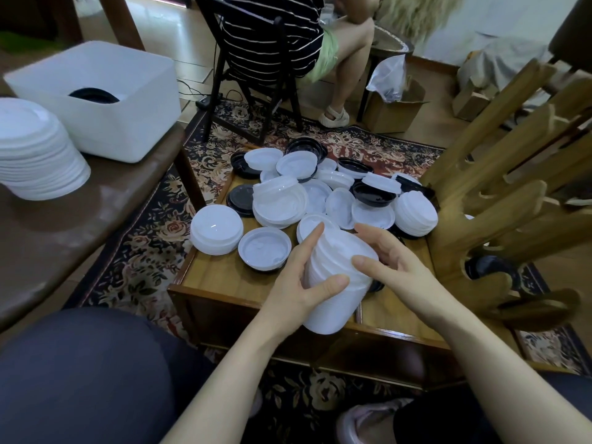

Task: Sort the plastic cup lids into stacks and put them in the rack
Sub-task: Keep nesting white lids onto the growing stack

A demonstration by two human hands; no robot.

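My left hand (301, 277) and right hand (392, 267) curl round a tilted stack of white lids (336, 283), thumbs pressed on its side, above the wooden tray (224, 277). Loose white and black lids (320, 187) lie heaped beyond. Wooden rack (499, 200) stands right.

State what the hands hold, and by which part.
Both hands hold one stack of white lids by its sides: the left hand on its left side, the right hand on its right side.
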